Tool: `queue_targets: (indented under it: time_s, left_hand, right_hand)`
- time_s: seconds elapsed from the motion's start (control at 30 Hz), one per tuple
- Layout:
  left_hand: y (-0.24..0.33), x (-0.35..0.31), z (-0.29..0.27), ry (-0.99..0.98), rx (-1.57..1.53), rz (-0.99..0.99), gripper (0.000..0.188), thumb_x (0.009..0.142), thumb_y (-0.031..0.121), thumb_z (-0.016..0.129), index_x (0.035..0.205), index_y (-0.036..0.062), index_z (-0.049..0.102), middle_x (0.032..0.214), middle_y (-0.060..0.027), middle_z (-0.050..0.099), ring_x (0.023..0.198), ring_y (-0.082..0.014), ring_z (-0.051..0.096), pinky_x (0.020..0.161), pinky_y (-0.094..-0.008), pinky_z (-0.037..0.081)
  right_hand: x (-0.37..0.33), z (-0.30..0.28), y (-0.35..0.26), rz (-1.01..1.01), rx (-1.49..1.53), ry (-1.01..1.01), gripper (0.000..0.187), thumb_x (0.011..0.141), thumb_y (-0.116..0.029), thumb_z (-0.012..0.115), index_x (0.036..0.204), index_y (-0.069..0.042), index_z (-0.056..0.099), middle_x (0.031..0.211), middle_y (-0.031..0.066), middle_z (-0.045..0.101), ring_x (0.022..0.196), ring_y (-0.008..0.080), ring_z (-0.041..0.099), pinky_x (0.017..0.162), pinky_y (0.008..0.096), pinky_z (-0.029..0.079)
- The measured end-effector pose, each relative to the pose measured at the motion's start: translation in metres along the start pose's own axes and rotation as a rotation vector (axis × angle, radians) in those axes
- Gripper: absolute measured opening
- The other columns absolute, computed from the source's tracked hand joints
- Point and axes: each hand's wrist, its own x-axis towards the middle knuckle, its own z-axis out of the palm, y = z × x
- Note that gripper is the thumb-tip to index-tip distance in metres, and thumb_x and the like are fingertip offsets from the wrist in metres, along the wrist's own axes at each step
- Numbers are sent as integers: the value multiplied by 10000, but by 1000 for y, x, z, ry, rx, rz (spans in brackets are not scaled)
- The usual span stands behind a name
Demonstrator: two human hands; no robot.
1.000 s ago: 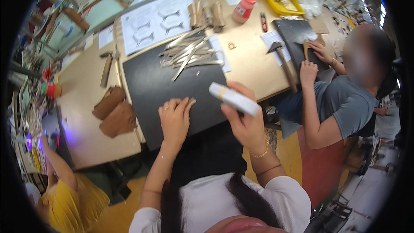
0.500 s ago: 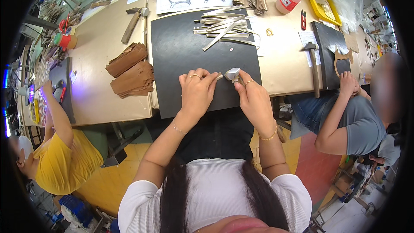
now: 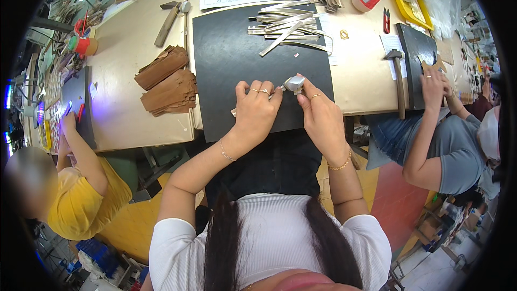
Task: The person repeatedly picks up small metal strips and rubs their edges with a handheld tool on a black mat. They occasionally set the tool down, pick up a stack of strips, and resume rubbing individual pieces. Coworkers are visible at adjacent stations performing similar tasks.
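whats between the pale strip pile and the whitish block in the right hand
In the head view, bare black board except one small pale scrap, nearer the pale strip pile than the whitish block.

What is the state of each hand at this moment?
Left hand: closed, holding a thin pale strip.
Right hand: closed, holding a whitish block.

The left hand (image 3: 253,105) pinches a thin strip (image 3: 233,112) over a black board (image 3: 226,54). The right hand (image 3: 324,121) grips a pale block (image 3: 294,83) just beside the left fingertips. Light strips (image 3: 288,26) lie piled across the board's far part; brown pieces (image 3: 169,91) lie left of it.
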Motion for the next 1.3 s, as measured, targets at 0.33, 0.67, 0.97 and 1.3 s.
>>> queue_targets:
  time_s: [0.33,0.67,0.97,1.3]
  left_hand:
    - [1,1,-4,7,-9,33,187,861,89,678,1033,66,748,904,-25,601,861,-198,584,881,-414,387]
    - [-6,1,-4,-64,-225,-70,218,837,56,712,1048,77,759,909,-49,614,873,-242,599,800,-378,437]
    - [-26,1,-15,-156,-245,3,153,843,95,748,992,108,778,873,-16,630,812,-207,619,749,-364,433]
    - [-28,-5,-18,-99,-265,-9,183,851,98,735,1030,120,770,885,-2,616,814,-185,594,782,-357,403]
  right_hand:
    - [10,2,-6,-27,-146,-111,474,1011,-159,616,1476,-108,542,867,105,630,679,325,666,610,431,538]
    - [8,6,-5,-8,-186,-114,431,1027,-206,590,1449,-125,571,855,118,637,676,346,672,617,449,553]
    - [13,4,0,-46,-180,-121,450,1027,-199,592,1470,-128,548,864,113,636,678,348,672,621,449,555]
    - [9,4,-7,-35,-215,-212,482,1024,-198,595,1495,-132,516,861,121,625,666,335,669,598,439,545]
